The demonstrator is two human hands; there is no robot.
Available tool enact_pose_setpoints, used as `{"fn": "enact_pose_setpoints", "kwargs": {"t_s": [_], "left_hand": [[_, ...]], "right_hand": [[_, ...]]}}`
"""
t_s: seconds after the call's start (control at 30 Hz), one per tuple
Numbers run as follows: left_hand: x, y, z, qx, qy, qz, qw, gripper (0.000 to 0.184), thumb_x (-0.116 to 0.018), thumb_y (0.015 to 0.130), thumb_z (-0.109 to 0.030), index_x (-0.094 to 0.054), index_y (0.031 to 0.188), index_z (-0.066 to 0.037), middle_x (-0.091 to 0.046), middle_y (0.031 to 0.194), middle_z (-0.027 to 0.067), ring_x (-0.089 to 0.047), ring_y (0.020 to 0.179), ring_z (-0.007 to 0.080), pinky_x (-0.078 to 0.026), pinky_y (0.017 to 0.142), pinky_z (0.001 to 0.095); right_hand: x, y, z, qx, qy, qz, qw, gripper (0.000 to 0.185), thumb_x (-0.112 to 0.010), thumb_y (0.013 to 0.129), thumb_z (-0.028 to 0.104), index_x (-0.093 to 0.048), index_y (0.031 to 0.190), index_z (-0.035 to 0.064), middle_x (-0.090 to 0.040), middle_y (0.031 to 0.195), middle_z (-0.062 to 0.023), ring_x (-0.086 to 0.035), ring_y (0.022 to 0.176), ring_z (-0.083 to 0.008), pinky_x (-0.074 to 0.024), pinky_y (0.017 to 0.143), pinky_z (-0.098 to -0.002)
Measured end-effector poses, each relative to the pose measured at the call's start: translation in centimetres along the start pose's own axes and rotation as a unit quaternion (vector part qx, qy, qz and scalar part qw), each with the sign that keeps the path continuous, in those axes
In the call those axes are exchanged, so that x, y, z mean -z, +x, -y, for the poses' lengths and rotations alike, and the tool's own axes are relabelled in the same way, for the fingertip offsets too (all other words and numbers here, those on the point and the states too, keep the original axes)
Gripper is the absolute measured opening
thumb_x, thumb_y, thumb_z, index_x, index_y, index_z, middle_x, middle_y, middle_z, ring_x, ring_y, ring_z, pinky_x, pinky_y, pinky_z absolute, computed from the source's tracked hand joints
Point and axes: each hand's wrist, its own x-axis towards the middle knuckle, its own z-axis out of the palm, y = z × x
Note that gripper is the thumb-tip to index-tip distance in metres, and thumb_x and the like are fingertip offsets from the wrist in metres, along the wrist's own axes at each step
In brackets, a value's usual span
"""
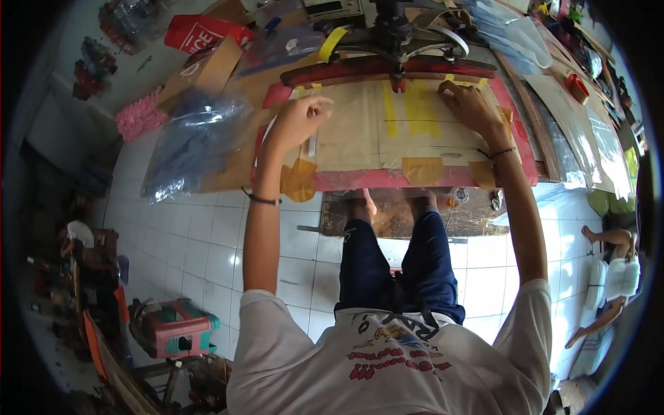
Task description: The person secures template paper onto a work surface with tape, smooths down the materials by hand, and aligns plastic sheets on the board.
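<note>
My left hand (301,119) is over the left part of a flat tan board (353,131), its fingers slightly bent and apart, with nothing visible in them. My right hand (470,105) is at the board's upper right, fingers curled down near its far edge; whether they hold anything is hidden. Red strips and brown tape patches (422,170) border the board, and yellow tape strips (423,114) run over its middle. A long red-edged bar (394,71) on a dark metal machine (393,31) lies along the far edge, beyond both hands.
Crumpled clear plastic (197,131), an open cardboard box (207,69) and a red bag (204,33) are on the left. Plastic sheets (577,124) and a red tape roll (577,88) lie right. A red-green stool (181,328) stands lower left. Another person (615,242) is at the far right.
</note>
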Motion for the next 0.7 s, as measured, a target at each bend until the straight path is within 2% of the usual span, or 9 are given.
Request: {"fn": "enact_pose_setpoints", "kwargs": {"t_s": [0.1, 0.2, 0.3, 0.37, 0.4, 0.47, 0.53, 0.67, 0.7], "left_hand": [[-0.2, -4.6, -0.4, -0.052, 0.021, -0.013, 0.998, 0.035, -0.075, 0.084, -0.024, -0.068, 0.112, -0.004, -0.062, 0.109, 0.0068, -0.059, 0.101, 0.0184, -0.044, 0.092, 0.0291], [-0.8, -6.6, -0.9, 0.021, -0.073, -0.042, 0.996, 0.035, -0.076, 0.082, -0.022, -0.068, 0.111, -0.003, -0.060, 0.109, 0.0069, -0.057, 0.104, 0.0196, -0.042, 0.095, 0.0295], [-0.4, -6.6, -0.9, 0.016, -0.051, -0.017, 0.998, 0.033, -0.079, 0.078, -0.018, -0.069, 0.106, -0.003, -0.060, 0.106, 0.0065, -0.058, 0.103, 0.0198, -0.043, 0.093, 0.0295], [-0.3, -6.3, -0.7, 0.006, -0.047, -0.004, 0.999, 0.033, -0.079, 0.077, -0.017, -0.068, 0.103, -0.002, -0.060, 0.105, 0.0062, -0.058, 0.102, 0.0201, -0.044, 0.093, 0.0300], [-0.3, -6.2, -0.7, 0.005, -0.040, -0.002, 0.999, 0.032, -0.079, 0.077, -0.017, -0.068, 0.104, -0.002, -0.061, 0.105, 0.0066, -0.058, 0.102, 0.0210, -0.044, 0.093, 0.0311], [-0.2, -6.3, -0.9, 0.008, -0.026, 0.005, 1.000, 0.031, -0.077, 0.079, -0.017, -0.068, 0.105, -0.002, -0.061, 0.105, 0.0073, -0.059, 0.103, 0.0229, -0.044, 0.094, 0.0331], [-0.3, -6.7, -1.6, 0.021, -0.006, 0.001, 1.000, 0.035, -0.073, 0.083, -0.016, -0.065, 0.114, -0.004, -0.061, 0.113, 0.0095, -0.058, 0.108, 0.0259, -0.044, 0.095, 0.0351], [-2.8, -9.3, -3.3, -0.035, 0.074, -0.141, 0.987, 0.049, -0.067, 0.089, -0.030, -0.055, 0.131, -0.005, -0.058, 0.125, 0.0119, -0.054, 0.118, 0.0312, -0.041, 0.100, 0.0381], [-3.2, -10.5, -3.9, -0.023, 0.157, -0.133, 0.978, 0.057, -0.061, 0.093, -0.031, -0.043, 0.143, -0.008, -0.046, 0.141, 0.0154, -0.041, 0.132, 0.0355, -0.031, 0.110, 0.0448]], "right_hand": [[0.4, -3.6, 2.4, 0.030, -0.045, -0.038, 0.998, 0.030, -0.058, 0.093, 0.031, -0.064, 0.117, 0.0131, -0.063, 0.116, -0.0196, -0.059, 0.108, -0.0352, -0.0425, 0.095, -0.0439], [0.7, -9.6, 5.4, 0.087, -0.024, -0.116, 0.989, 0.033, -0.059, 0.092, 0.028, -0.064, 0.121, 0.0109, -0.062, 0.121, -0.0163, -0.051, 0.122, -0.0314, -0.0336, 0.106, -0.0447], [0.0, -15.6, 7.1, 0.018, -0.039, -0.201, 0.979, 0.026, -0.065, 0.088, 0.018, -0.066, 0.113, 0.0108, -0.063, 0.120, -0.0100, -0.052, 0.123, -0.0295, -0.0300, 0.109, -0.0492], [-5.8, -21.4, 6.4, -0.039, 0.002, -0.356, 0.934, 0.014, -0.064, 0.084, 0.005, -0.064, 0.099, 0.0047, -0.064, 0.111, -0.0143, -0.056, 0.113, -0.0345, -0.0338, 0.106, -0.0512], [-8.1, -24.4, 7.2, -0.058, 0.132, -0.347, 0.927, 0.010, -0.061, 0.084, 0.002, -0.061, 0.094, 0.0013, -0.063, 0.100, -0.0158, -0.058, 0.104, -0.0377, -0.0355, 0.103, -0.0513], [-13.2, -29.5, 11.2, -0.185, 0.330, -0.242, 0.894, 0.011, -0.058, 0.090, 0.010, -0.061, 0.096, 0.0008, -0.064, 0.097, -0.0158, -0.060, 0.100, -0.0346, -0.0374, 0.100, -0.0509], [-14.8, -32.1, 12.0, -0.164, 0.382, 0.132, 0.900, 0.019, -0.059, 0.092, 0.020, -0.066, 0.098, 0.0038, -0.066, 0.100, -0.0133, -0.061, 0.104, -0.0294, -0.0388, 0.097, -0.0529], [-17.0, -31.3, 11.9, 0.019, 0.153, 0.207, 0.966, 0.025, -0.060, 0.090, 0.034, -0.072, 0.097, 0.0120, -0.069, 0.100, -0.0083, -0.061, 0.105, -0.0231, -0.0384, 0.092, -0.0484], [-18.4, -30.8, 11.4, 0.040, 0.137, 0.218, 0.965, 0.026, -0.060, 0.090, 0.036, -0.073, 0.095, 0.0135, -0.070, 0.099, -0.0076, -0.060, 0.105, -0.0221, -0.0377, 0.091, -0.0469]]}}
